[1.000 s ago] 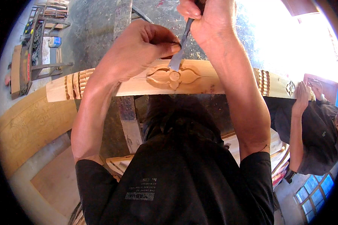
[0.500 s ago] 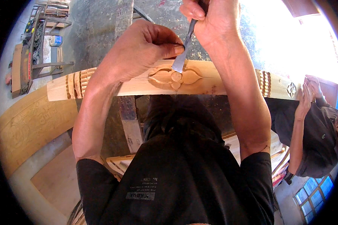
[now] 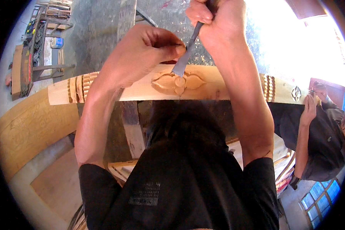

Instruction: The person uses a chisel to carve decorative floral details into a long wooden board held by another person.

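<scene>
A long pale wooden rail (image 3: 214,74) lies crosswise before me, with a four-petalled flower (image 3: 179,82) carved at its middle. My right hand (image 3: 222,25) is wrapped round the upper part of a flat metal chisel (image 3: 186,57), which slants down to the left. The chisel's tip rests at the upper edge of the flower's round centre. Closed in a pinch, my left hand (image 3: 142,51) has its thumb and fingers against the lower blade, its wrist over the rail. Its far fingertips are hidden.
A dark scuffed tabletop (image 3: 99,34) lies beyond the rail. At right, a co-worker's hands (image 3: 310,105) are at the rail's end, beside a small carved rosette (image 3: 296,93). A broad carved panel (image 3: 38,126) stands at left. Behind it are a rack (image 3: 38,42) and a white-and-blue container (image 3: 57,42).
The chisel has tilted a little, and its tip has shifted slightly left on the flower's centre. The bright glint on its blade has gone. Both my hands keep their grip. The co-worker's hands have shifted slightly.
</scene>
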Demonstrator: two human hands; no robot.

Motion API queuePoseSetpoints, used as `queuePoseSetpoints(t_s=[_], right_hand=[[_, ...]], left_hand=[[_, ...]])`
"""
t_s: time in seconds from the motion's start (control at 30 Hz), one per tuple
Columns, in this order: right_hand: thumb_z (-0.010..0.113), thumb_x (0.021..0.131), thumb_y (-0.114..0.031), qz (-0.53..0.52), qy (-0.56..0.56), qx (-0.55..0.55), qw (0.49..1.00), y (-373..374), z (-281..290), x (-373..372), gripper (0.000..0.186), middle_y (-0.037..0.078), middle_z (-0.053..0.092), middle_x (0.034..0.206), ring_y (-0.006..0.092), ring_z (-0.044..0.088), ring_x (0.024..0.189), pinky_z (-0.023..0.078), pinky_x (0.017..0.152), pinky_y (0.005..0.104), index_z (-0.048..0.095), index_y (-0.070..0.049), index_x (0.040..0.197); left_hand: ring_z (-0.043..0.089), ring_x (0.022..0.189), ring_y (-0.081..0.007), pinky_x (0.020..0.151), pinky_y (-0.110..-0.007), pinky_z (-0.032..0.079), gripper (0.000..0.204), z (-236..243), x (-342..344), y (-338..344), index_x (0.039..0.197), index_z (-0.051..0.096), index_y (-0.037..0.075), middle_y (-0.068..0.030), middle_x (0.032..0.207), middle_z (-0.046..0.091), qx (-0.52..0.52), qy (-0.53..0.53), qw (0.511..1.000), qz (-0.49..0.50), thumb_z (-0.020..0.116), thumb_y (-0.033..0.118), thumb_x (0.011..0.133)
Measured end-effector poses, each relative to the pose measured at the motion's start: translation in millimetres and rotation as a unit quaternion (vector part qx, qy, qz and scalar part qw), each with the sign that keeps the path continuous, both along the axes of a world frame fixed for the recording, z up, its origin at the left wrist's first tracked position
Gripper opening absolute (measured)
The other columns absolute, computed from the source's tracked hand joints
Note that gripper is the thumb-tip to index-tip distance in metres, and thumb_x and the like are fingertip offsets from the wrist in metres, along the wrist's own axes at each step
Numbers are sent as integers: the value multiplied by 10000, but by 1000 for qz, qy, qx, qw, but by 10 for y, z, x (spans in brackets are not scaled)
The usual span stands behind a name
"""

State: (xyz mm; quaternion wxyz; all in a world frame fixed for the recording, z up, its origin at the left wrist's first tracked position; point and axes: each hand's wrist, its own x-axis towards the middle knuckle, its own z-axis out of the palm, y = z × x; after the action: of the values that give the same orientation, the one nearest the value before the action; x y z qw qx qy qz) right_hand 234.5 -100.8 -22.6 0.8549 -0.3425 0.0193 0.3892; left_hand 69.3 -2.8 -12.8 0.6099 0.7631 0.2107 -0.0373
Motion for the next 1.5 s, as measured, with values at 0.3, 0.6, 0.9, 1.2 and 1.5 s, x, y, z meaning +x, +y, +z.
queuePoseSetpoints(t_s=[0.3, 0.6, 0.9, 1.2, 1.5], right_hand=[[382, 1184, -461, -2, -63, 58, 996, -126, -44, 148, 449, 122, 651, 803, 167, 422, 451, 339, 445, 316, 538, -97, 972], [388, 1196, -336, 90, -32, 28, 995, 408, 0, 208, 385, 148, 686, 863, 154, 498, 500, 318, 391, 276, 519, -56, 965], [393, 1186, -408, 278, -51, 38, 958, 688, -69, 34, 435, 133, 645, 781, 166, 475, 485, 293, 408, 308, 543, -44, 1001], [351, 1194, -423, 282, -45, 57, 957, 728, -106, 2, 456, 121, 640, 745, 173, 439, 453, 290, 418, 318, 536, -72, 969], [402, 1172, -451, 266, -23, 29, 963, 719, -94, -54, 468, 140, 640, 705, 193, 437, 434, 272, 399, 333, 541, -83, 918]], left_hand=[[771, 877, -158, 829, -316, 649, 265, -20, -7, -21, 1122, 787, -19, -71, 958, 790, -121, -33, 989, 71, 705, 229, 1080], [672, 835, -85, 770, -268, 560, 224, -35, -43, -40, 1067, 806, -18, -25, 917, 765, -9, -62, 997, 46, 804, 198, 1007], [584, 756, -40, 672, -246, 443, 147, 48, -242, -160, 992, 799, -19, 7, 822, 736, 129, -15, 986, 101, 803, 128, 982], [664, 783, -76, 736, -254, 537, 175, 17, -217, -111, 1008, 797, -35, -18, 844, 748, 55, -22, 991, 119, 815, 135, 975], [679, 811, -91, 760, -267, 563, 166, -8, -240, -85, 1017, 807, -30, -34, 890, 766, 42, -23, 992, 119, 815, 130, 971]])
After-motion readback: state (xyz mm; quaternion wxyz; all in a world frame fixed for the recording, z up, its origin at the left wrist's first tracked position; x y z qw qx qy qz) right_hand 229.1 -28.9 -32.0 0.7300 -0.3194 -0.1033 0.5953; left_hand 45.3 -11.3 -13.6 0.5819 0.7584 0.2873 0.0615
